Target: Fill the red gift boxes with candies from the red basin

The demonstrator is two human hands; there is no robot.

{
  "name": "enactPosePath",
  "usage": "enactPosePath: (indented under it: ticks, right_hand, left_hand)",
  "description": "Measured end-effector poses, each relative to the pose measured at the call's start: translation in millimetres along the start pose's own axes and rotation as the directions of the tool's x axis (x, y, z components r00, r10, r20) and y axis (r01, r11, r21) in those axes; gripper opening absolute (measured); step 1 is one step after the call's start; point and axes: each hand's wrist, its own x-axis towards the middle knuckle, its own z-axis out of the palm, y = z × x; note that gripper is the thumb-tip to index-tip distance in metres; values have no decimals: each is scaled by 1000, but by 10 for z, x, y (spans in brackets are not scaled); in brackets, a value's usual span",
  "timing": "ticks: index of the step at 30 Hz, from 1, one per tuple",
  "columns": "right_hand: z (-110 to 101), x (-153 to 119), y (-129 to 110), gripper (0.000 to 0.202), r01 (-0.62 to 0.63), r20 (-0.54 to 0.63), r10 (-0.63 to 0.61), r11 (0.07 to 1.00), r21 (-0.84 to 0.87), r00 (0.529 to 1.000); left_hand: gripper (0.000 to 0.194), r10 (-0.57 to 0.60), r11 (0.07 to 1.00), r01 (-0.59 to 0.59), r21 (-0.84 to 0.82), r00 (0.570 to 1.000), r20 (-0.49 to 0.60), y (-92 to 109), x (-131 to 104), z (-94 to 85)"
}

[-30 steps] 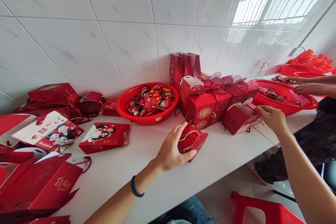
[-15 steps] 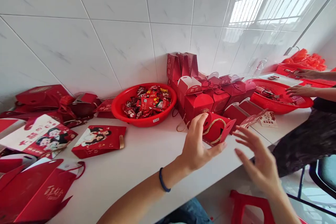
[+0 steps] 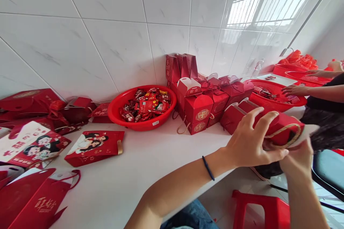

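Observation:
My left hand (image 3: 252, 143) is wrapped round a red box (image 3: 282, 123) with a gold rope handle, its thumb at the near side. On the far side of that box, my right hand (image 3: 299, 157) is closed against it, its fingers partly hidden. The box is raised near the table's front edge, with a pale flap showing at its right end. Behind and to the left stand several red gift boxes (image 3: 199, 112) in a group. A red basin (image 3: 142, 125) full of wrapped sweets sits beside them.
Printed boxes (image 3: 94, 146) and open red bags (image 3: 34, 200) lie at the left. A person's hand (image 3: 295, 90) reaches over a red basket (image 3: 282, 105) at the right. Below the table is a red stool (image 3: 262, 200).
Both my hands and the rope-handled box have moved right, away from the group of boxes. My right hand, apart from the box before, now holds it too. The view has shifted rightward.

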Motion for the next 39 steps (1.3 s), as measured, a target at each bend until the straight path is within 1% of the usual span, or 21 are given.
enactPosePath:
  ticks: [1,3,4,5,6,8,11,14,17,20,23,27,32,34,37,39]
  right_hand:
    - [-8,150,17,80,24,-87,-23,1000,18,996]
    - [-2,486,80,78,110,-242,-84,989,96,967]
    - [10,660,124,80,120,-269,-79,983,140,960]
    - [29,825,172,80,90,-291,-30,977,192,956]
    - [54,975,223,78,32,-279,38,970,241,960]
    - [128,1207,317,73,-53,-239,128,954,297,963]
    - [264,1377,418,63,-133,-167,182,954,270,969]
    - [352,1418,468,64,-168,-120,187,974,151,975]
    - [371,1421,493,68,-155,-63,159,986,65,985]
    - [389,1410,515,65,-148,-26,150,986,82,988]
    - [430,1390,546,59,-158,-22,162,978,133,987]
    - [442,1363,604,57,-164,-39,173,972,166,984]
    - [401,1318,691,51,-157,-93,184,957,242,979]
    - [420,1296,727,55,-133,-120,168,957,257,978]
    - [477,1262,769,67,-69,-171,114,966,251,979]
    - [498,1243,780,70,-30,-211,85,968,251,974]
  left_hand:
    - [91,-9,1000,9,-14,1000,11,-4,19,9]
    - [83,-14,999,15,-47,999,30,-34,4,11]
    - [76,-17,998,19,-63,999,42,-61,-28,6]
    - [70,-22,997,27,-78,998,59,-94,-73,-1]
    - [64,-34,995,41,-91,996,80,-132,-124,-11]
    - [56,-85,990,97,-104,990,114,-211,-234,-40]
    - [50,-162,979,177,-103,976,143,-313,-372,-109]
    - [46,-211,970,225,-90,966,147,-378,-465,-192]
    - [43,-237,965,250,-79,961,145,-424,-529,-249]
    - [38,-247,961,262,-82,956,161,-459,-568,-255]
    - [34,-231,961,254,-110,954,193,-471,-587,-231]
    - [32,-231,957,264,-119,945,233,-463,-605,-209]
    - [28,-243,955,274,-113,941,234,-467,-643,-217]
    - [26,-237,958,267,-107,943,233,-474,-663,-217]
    - [24,-224,962,253,-103,947,231,-486,-708,-214]
    - [23,-221,964,248,-92,946,239,-496,-737,-214]
